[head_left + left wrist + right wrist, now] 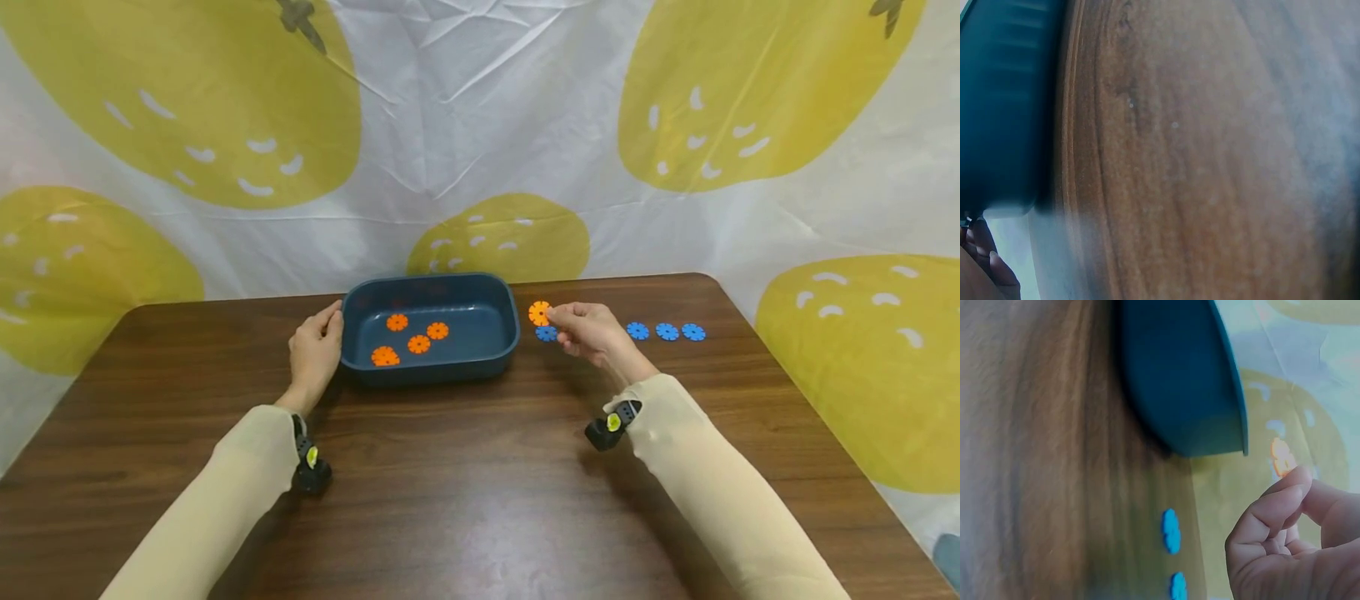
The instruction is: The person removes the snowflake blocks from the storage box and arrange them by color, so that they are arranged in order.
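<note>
My right hand [592, 332] pinches an orange notched plastic disc [538, 313] between thumb and fingertips, just right of a dark blue rectangular bin [427, 372]. In the right wrist view the same orange disc [1282, 457] stands up from the fingertips, raised above the table. One blue disc [546, 334] lies on the table beneath it, partly covered by the hand. At the bin's left end, my left hand [315, 350] grips the rim; in the left wrist view only its fingers [1002, 272] show, at the bin's corner. Several orange discs [419, 343] lie inside the bin.
More blue discs [667, 332] lie in a row to the right of my right hand, near the back of the brown wooden table [480, 483]. A white cloth with yellow fruit shapes [480, 125] hangs right behind the table's back edge.
</note>
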